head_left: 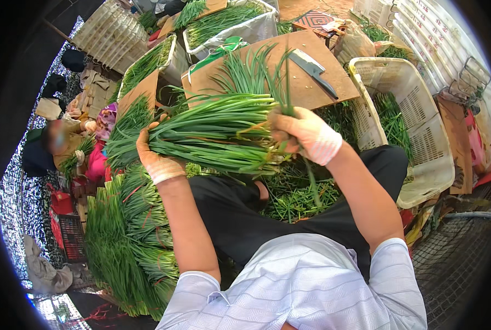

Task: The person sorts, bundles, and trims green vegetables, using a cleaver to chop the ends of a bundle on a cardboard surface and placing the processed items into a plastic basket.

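Bunch of green stalks (218, 132) is held up over the dark trousers (223, 206), leaf tips to L, pale stem ends to R. L hand (156, 158): fingers bent round the leafy part, mostly closed, bunch in grip. R hand (304, 132): fingers closed at the stem ends w/ a thin green strand (287, 82) sticking up from them; exact hold partly hidden. Done, by the look of it: big pile of bundles (121, 236) w/ red ties (132, 194), beside L forearm (187, 225). This one's prob. mid-way: gathered, stem ends roughly even, but can't tell if tied. Remaining, prob.: loose stalks (245, 74) on the brown surface (297, 91) nr the knife (308, 64), plus greens (391, 121) in the R-side crate (429, 143). Total qty unclear.
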A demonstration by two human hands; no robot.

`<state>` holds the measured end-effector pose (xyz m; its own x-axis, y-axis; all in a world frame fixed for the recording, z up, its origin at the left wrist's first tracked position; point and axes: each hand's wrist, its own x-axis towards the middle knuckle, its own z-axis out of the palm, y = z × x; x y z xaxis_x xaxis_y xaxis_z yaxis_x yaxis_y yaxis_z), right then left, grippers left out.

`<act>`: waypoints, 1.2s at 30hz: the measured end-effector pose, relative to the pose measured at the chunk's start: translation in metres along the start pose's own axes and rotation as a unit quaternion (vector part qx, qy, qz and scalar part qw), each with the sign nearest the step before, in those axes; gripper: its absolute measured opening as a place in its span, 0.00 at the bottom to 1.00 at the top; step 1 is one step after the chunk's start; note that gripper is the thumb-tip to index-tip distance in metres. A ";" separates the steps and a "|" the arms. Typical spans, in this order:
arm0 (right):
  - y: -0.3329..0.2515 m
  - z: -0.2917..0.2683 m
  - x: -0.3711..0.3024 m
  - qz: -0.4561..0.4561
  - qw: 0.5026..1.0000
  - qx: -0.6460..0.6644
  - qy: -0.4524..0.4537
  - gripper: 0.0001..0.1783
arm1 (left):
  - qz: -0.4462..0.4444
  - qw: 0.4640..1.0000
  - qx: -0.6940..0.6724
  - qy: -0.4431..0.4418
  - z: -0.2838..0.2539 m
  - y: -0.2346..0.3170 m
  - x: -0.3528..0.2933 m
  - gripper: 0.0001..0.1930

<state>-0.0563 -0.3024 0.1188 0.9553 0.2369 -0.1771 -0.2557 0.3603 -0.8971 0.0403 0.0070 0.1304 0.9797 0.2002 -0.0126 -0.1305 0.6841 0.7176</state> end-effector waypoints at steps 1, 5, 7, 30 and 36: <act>-0.006 -0.004 -0.006 0.005 1.000 -0.018 0.004 0.11 | 0.006 1.000 -0.008 0.004 -0.006 0.002 0.003 0.17; -0.009 -0.034 -0.033 -0.028 0.995 0.073 -0.063 0.09 | 0.001 1.000 -0.001 0.012 -0.014 0.006 0.010 0.17; 0.004 -0.055 -0.038 -0.161 0.908 0.305 -0.236 0.06 | 0.005 1.000 -0.007 0.008 -0.009 0.007 0.009 0.17; 0.056 0.046 0.022 -0.386 0.783 -0.477 0.099 0.15 | -0.042 0.996 -0.050 -0.058 0.027 -0.016 -0.027 0.16; 0.046 0.050 0.021 -0.357 0.854 -0.358 0.124 0.09 | -0.055 0.997 -0.054 -0.027 0.035 -0.018 -0.032 0.17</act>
<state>-0.0559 -0.2356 0.0939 0.8550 -0.0427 0.5169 0.4761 -0.3310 -0.8147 0.0162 -0.0362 0.1425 0.9953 0.0843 -0.0477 -0.0351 0.7724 0.6342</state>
